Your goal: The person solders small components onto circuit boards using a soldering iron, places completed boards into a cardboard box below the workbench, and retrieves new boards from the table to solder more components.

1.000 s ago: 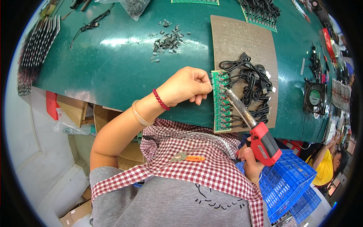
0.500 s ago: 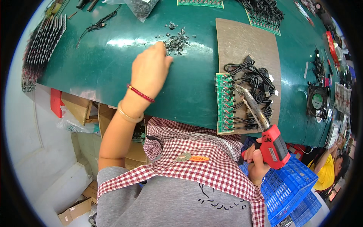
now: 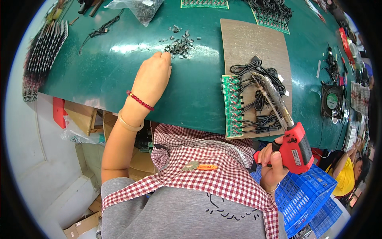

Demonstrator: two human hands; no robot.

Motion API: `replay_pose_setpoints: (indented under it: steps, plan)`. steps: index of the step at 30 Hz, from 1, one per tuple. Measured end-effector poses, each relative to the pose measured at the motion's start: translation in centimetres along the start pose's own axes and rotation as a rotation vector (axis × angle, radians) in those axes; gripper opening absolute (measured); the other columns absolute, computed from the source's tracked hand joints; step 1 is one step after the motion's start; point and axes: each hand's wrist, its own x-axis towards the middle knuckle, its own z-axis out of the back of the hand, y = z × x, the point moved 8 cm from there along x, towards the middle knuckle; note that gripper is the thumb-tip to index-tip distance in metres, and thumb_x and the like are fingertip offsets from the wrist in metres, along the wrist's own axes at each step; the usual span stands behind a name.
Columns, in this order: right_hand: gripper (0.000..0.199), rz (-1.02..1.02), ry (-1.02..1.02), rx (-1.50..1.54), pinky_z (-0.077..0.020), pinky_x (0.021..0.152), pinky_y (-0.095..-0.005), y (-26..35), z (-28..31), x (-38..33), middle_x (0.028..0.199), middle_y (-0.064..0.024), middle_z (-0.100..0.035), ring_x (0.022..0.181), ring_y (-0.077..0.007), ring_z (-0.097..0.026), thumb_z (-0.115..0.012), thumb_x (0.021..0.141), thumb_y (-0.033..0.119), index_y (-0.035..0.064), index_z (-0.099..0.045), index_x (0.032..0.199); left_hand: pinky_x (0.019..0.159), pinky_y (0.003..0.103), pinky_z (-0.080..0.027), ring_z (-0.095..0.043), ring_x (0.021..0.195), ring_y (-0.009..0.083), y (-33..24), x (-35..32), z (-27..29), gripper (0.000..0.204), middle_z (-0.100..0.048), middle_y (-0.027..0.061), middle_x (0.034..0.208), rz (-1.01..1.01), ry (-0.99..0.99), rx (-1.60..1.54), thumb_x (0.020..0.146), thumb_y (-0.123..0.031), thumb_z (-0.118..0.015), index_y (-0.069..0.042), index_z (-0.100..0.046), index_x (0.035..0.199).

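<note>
My left hand (image 3: pixel 153 77) reaches over the bench with its fingers drawn together at the near edge of a pile of small black pin connectors (image 3: pixel 181 47). Whatever its fingertips pinch is hidden. A red-handled soldering gun (image 3: pixel 294 149) is gripped in my right hand (image 3: pixel 274 161), its metal barrel pointing up and left. The barrel's tip stands above black cables (image 3: pixel 262 103) coiled on a brown board (image 3: pixel 254 42). Along that board's left edge lies a strip of green circuit boards (image 3: pixel 231 107), with the cable ends joined to it.
A clear plastic bag (image 3: pixel 145 12) holds dark parts at the back. Stacked strips (image 3: pixel 45 55) stand at the far left. A black fan (image 3: pixel 333 100) sits on the right, and blue crates (image 3: pixel 302 195) stand below the bench. Another person in yellow (image 3: pixel 342 179) is at right.
My left hand has pulled slightly nearer, its fingertips now at the pile's near edge. The soldering gun has shifted a little right and up. The view has moved slightly.
</note>
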Motion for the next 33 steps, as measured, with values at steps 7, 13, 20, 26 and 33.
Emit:
replay_pose_setpoints:
  steps: [7, 13, 20, 26, 33]
  plan:
    - [0.035, 0.010, -0.002, 0.039, -0.0393, 0.050, -0.0277, 0.6, -0.6, 0.4, 0.059, -0.0048, -0.042, 0.051, -0.0120, -0.040, -0.051, 0.085, 0.013, -0.0034, -0.037, 0.113, 0.066, 0.039, -0.047, -0.056, 0.072, 0.0357, 0.1, -0.6, 0.6, 0.009, -0.056, 0.0191, 0.079, 0.046, -0.126, 0.032, 0.076, 0.001, -0.053, 0.002, -0.052, 0.085]
    - [0.034, -0.021, -0.014, 0.069, -0.0411, 0.052, -0.0285, 0.6, -0.7, 0.5, 0.062, -0.0052, -0.044, 0.052, -0.0125, -0.042, -0.050, 0.085, 0.009, -0.0024, -0.037, 0.114, 0.051, 0.024, -0.046, -0.057, 0.056, 0.0132, -3.3, -1.7, 1.6, 0.013, -0.057, 0.0069, 0.071, 0.024, 0.067, -0.661, 0.080, 0.000, -0.053, 0.003, -0.057, 0.092]
    - [0.044, -0.270, 0.133, -0.097, -0.0453, 0.078, -0.0334, -1.2, -4.9, 1.3, 0.091, -0.0100, -0.052, 0.084, -0.0176, -0.053, -0.055, 0.080, -0.005, 0.0025, -0.036, 0.119, 0.054, 0.021, -0.050, -0.058, 0.064, 0.0082, -14.0, -6.3, 0.4, 0.002, -0.055, 0.0059, 0.081, -0.085, 0.441, -1.389, 0.085, 0.003, -0.053, 0.003, -0.055, 0.086]
    - [0.024, -0.245, 0.137, -0.117, -0.0440, 0.071, -0.0238, -0.8, -4.6, 1.5, 0.087, -0.0019, -0.053, 0.079, -0.0089, -0.051, -0.061, 0.081, 0.001, 0.0012, -0.050, 0.102, 0.054, 0.021, -0.049, -0.059, 0.062, 0.0090, -14.7, -6.8, 0.4, 0.004, -0.057, 0.0064, 0.078, -0.116, 0.487, -1.406, 0.083, 0.000, -0.058, 0.002, -0.056, 0.086]
    - [0.043, -0.174, 0.094, -0.319, -0.0454, 0.070, -0.0242, 0.0, -4.6, 1.4, 0.089, -0.0073, -0.054, 0.080, -0.0115, -0.053, -0.059, 0.077, -0.006, -0.0011, -0.042, 0.116, 0.055, 0.022, -0.050, -0.060, 0.065, 0.0082, -14.9, -7.5, -0.8, 0.009, -0.060, 0.0062, 0.081, 0.064, 0.555, -1.629, 0.084, -0.002, -0.059, 0.005, -0.055, 0.088]
